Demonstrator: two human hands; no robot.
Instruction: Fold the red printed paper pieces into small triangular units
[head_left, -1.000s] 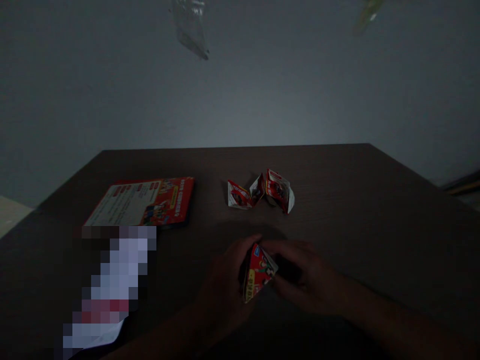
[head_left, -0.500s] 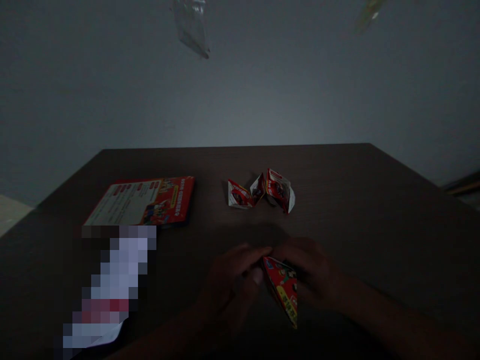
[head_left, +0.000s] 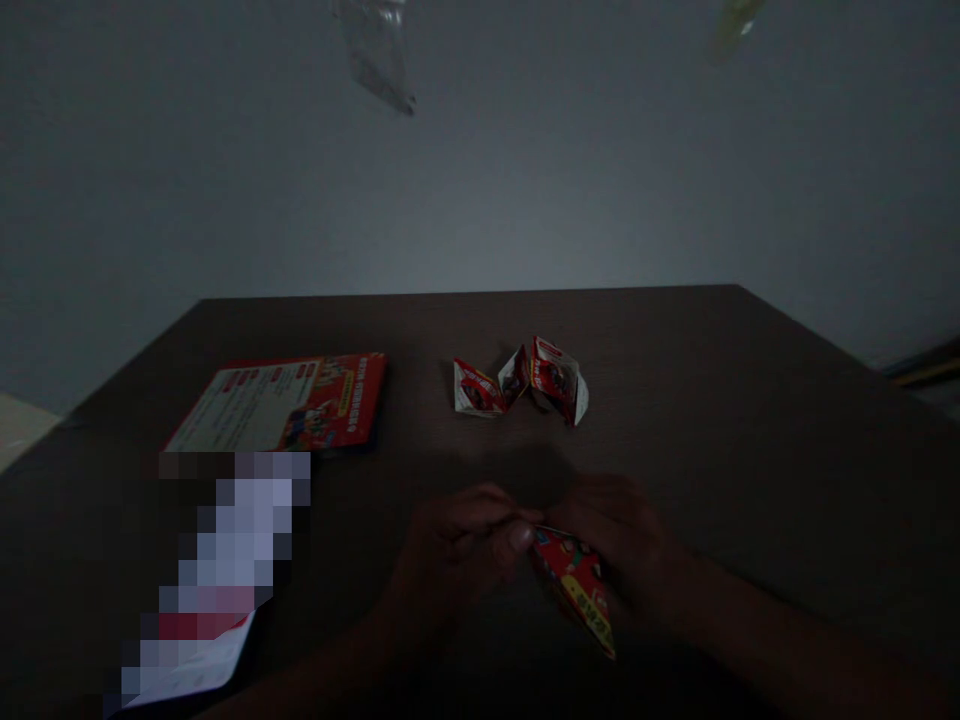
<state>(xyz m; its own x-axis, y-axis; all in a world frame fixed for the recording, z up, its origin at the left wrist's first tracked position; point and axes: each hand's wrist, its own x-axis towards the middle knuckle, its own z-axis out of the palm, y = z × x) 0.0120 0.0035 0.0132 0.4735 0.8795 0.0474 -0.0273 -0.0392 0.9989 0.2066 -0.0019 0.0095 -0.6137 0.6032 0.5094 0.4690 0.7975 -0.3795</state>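
Observation:
A folded piece of printed red and yellow paper (head_left: 576,588) is between my hands above the near part of the table, its pointed end towards me. My left hand (head_left: 461,555) is closed, thumb and forefinger pinching the paper's upper left corner. My right hand (head_left: 626,530) is closed on the paper's upper right side, with most of its fingers in shadow. Beyond my hands, a zigzag of folded red and white paper (head_left: 517,385) stands on the table.
The dark wooden table (head_left: 712,400) meets a grey wall (head_left: 525,180). To the left lies a red and white printed booklet or flat box (head_left: 345,405). Nearer me is a phone-like device (head_left: 199,675) with a blurred-out screen. A clear plastic bag (head_left: 379,60) hangs on the wall.
My left thumb has closed onto the paper's corner, where there was a gap before. The paper's pointed end has swung slightly to the right. The folded zigzag stays put.

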